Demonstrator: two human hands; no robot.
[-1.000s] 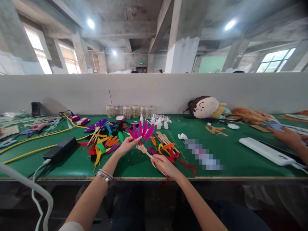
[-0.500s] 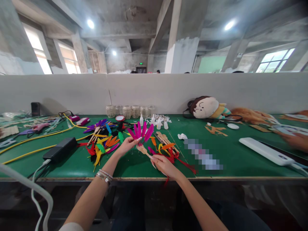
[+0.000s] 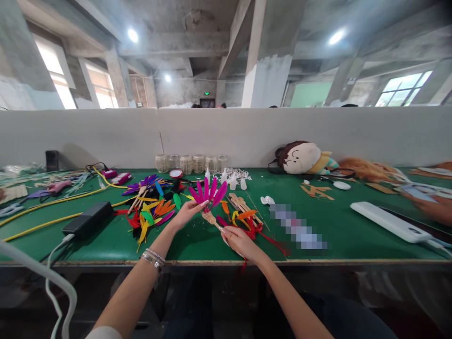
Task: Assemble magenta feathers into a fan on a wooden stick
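Observation:
In the head view my right hand (image 3: 242,242) grips the handle of a small wooden fan frame (image 3: 211,218), with a bit of red tassel below the hand. Magenta feathers (image 3: 208,192) spread upward from the frame's top. My left hand (image 3: 189,213) pinches the feathers near their base on the left side. To the left lies a pile of multicoloured feathers (image 3: 155,212) with red tassels. On the right, behind my right hand, rest more wooden fan pieces (image 3: 240,202) with orange and yellow feathers and red cords.
White glue bottles (image 3: 233,181) and glass jars (image 3: 186,164) stand at the back. A black power adapter (image 3: 87,220) and yellow cable (image 3: 52,197) lie left. A plush doll bag (image 3: 300,158), a white power bank (image 3: 388,222) and another person's hand (image 3: 436,207) are at right.
The fan with its magenta feathers has shifted very slightly right and tilted a little. Both hands keep their hold. The other person's hand at the far right has moved slightly.

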